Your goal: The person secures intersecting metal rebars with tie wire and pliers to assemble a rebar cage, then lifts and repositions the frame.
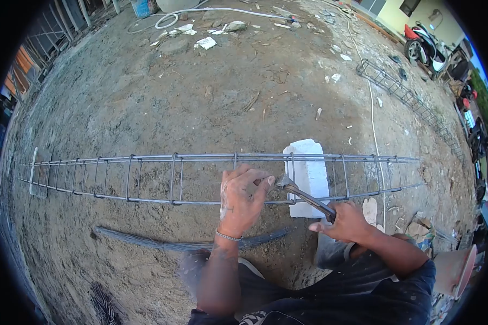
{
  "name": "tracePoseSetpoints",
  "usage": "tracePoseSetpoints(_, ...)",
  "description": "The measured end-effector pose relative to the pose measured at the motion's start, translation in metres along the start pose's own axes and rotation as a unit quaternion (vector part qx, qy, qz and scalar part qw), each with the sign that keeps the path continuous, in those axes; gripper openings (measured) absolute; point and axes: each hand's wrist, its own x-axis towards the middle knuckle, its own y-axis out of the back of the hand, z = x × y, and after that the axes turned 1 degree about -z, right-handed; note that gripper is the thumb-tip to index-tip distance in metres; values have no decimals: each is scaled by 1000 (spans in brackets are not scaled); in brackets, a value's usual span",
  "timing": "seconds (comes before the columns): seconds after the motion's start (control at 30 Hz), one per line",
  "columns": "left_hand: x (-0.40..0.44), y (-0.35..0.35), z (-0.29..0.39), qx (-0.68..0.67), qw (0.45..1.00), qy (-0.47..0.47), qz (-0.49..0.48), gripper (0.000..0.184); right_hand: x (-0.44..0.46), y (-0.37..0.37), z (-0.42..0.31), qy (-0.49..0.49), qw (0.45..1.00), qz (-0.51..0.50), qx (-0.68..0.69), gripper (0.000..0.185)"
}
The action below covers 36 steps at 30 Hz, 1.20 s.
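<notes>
My right hand (346,223) is closed around the handles of a pair of pincers (308,199). The pincers slant up to the left, and their head is close to the fingertips of my left hand (244,190). That left hand has curled fingers with thumb and forefinger pinched together; whatever is between them is too small to make out. Both hands are over a long rebar cage (174,179), made of thin bars with square stirrups, which lies crosswise in front of me. A white block (310,179) is under the cage, right of my left hand.
A bundle of thin tie wire (162,245) lies on the dirt near my legs, with a dark wire heap (104,303) at lower left. Another rebar cage (412,103) rests at upper right, near a hose (375,127) and a scooter (425,49). A bucket (454,271) stands right.
</notes>
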Motion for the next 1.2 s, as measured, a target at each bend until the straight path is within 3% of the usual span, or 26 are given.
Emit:
tracePoseSetpoints(0.03,0,1,0,-30,999,9,-19,9,3,3,2,-40,993,-94,56,67)
tracePoseSetpoints(0.1,0,3,-1,-64,997,14,-31,10,1,1,-1,-54,985,-130,97,64)
tracePoseSetpoints(0.13,-1,2,-3,-202,974,81,-57,12,-4,-1,-2,-71,972,-170,143,62)
tracePoseSetpoints(0.17,-1,1,-5,-336,927,142,-82,13,-10,-8,-6,-32,959,-150,239,60)
tracePoseSetpoints(0.2,-5,-8,-3,-341,927,139,-74,13,-18,-16,-12,7,934,-131,332,59)
tracePoseSetpoints(0.23,-10,-21,2,-559,806,187,-60,14,-25,-24,-14,7,936,-129,327,59)
tracePoseSetpoints(0.27,-13,-28,6,-739,634,222,-48,14,-31,-34,-16,-5,869,-245,430,57)
tracePoseSetpoints(0.3,-10,-27,5,-741,635,214,-52,14,-30,-36,-19,-12,780,-350,519,56)
tracePoseSetpoints(0.33,-9,-25,4,-734,646,199,-62,14,-27,-32,-21,-10,783,-345,517,56)
tracePoseSetpoints(0.4,-11,-11,-1,-727,657,188,-74,13,-21,-16,-31,-56,939,-238,242,51)
tracePoseSetpoints(0.43,-9,3,-2,-596,775,194,-87,14,-22,-1,-48,-19,969,-102,223,47)
tracePoseSetpoints(0.5,-8,19,2,-224,963,136,-55,16,9,-17,-6,-3,994,-33,102,40)
tracePoseSetpoints(0.53,-12,7,1,-222,962,143,-68,16,26,-27,15,-22,998,-24,56,36)
tracePoseSetpoints(0.57,-23,-15,-2,-35,996,67,-43,12,32,-38,32,-42,999,-24,12,33)
tracePoseSetpoints(0.6,-28,-23,-5,157,987,-22,-9,10,30,-42,37,-49,998,-46,-20,32)
tracePoseSetpoints(0.67,-10,-15,-10,116,992,-44,19,11,15,-42,20,-10,997,18,76,36)
tracePoseSetpoints(0.73,-10,-11,-10,62,996,-59,23,12,9,-32,0,6,996,10,88,37)
tracePoseSetpoints(0.8,-9,3,0,-188,979,44,60,10,11,-30,-4,15,993,13,115,38)
tracePoseSetpoints(0.9,-14,8,0,-186,975,74,96,9,17,-35,-7,140,948,-46,281,32)
tracePoseSetpoints(0.93,-14,7,-2,-193,970,84,122,8,18,-41,-7,142,947,-45,286,32)
tracePoseSetpoints(1.03,-17,4,0,-162,971,100,143,9,14,-53,-10,141,872,-131,450,36)
tracePoseSetpoints(1.13,-13,7,-2,-163,962,108,189,12,15,-47,-9,92,834,-122,529,32)
tracePoseSetpoints(1.2,-12,5,-11,-184,960,98,185,13,28,-30,4,25,914,-81,396,29)
